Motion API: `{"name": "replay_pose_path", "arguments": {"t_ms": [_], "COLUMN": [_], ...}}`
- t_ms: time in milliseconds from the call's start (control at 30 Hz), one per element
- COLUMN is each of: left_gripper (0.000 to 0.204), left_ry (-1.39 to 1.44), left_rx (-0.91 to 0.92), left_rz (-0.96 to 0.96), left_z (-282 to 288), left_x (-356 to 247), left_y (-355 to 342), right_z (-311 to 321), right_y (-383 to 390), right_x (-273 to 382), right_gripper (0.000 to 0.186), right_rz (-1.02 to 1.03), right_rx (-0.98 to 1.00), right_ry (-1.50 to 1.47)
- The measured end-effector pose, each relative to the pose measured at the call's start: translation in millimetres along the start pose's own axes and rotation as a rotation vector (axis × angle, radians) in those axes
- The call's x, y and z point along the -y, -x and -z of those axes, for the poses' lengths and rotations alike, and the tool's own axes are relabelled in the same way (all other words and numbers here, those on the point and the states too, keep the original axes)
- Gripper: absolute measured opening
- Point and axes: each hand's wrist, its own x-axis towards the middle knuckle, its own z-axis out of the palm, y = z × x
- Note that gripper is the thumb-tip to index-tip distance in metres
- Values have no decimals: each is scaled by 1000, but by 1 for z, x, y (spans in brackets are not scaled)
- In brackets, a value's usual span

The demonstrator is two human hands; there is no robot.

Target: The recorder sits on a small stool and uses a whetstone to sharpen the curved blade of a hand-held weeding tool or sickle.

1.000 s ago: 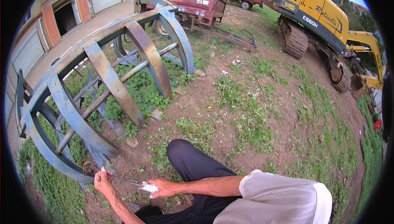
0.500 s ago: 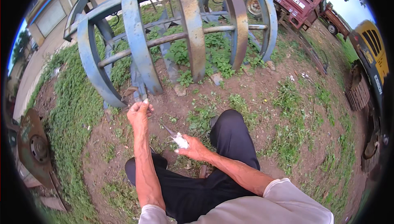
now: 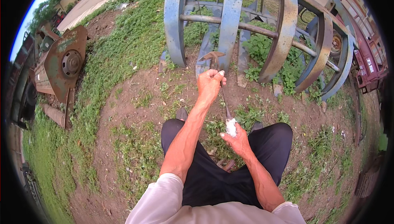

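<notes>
My left hand is closed around the upper shaft of a slim hand tool, which looks like a small hoe. Just beyond my fingers, its rusty, curved metal head spreads sideways. The dark shaft runs down between my knees and widens toward the lower end. There my right hand grips a crumpled white wad, perhaps cloth or plastic, around the tool's end. My right palm hides part of that end, and what lies under the wad does not show.
A blue, rusted curved-bar metal frame stands close in front, with weeds growing through it. To the left sits a rusty machine part with a round hub. A dark red vehicle is at the far right. Bare soil and weeds surround my feet.
The view has swung left, so the blue frame now sits farther right in it. The tool's head and shaft show more plainly, nearly upright in view. Both hands keep their holds.
</notes>
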Motion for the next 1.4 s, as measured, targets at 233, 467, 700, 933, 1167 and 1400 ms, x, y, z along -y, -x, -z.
{"name": "replay_pose_path", "arguments": {"t_ms": [233, 467, 700, 933, 1167, 1400], "left_gripper": [20, 25, 22, 26, 19, 18], "left_ry": [38, 30, 10, 58, 153, 84], "left_rx": [-68, -67, -57, -67, -94, -63], "left_rz": [-39, -31, -14, -21, -40, -55], "left_z": [4, 8, 10, 9, 7, 6], "left_x": [-4, -1, 1, 3, -4, -3], "left_y": [1, -1, -1, -6, -2, 4], "right_z": [-8, -12, -11, -12, -12, -6], "right_y": [2, 1, 1, -3, -3, 3], "right_x": [11, 16, 12, 9, 5, -4], "right_gripper": [53, 55, 50, 50, 47, 50], "right_rz": [-7, -7, -3, 18, 44, 20], "right_rx": [-2, -9, -10, -18, -43, -114], "right_ry": [-49, -9, 15, -12, -52, 46]}}
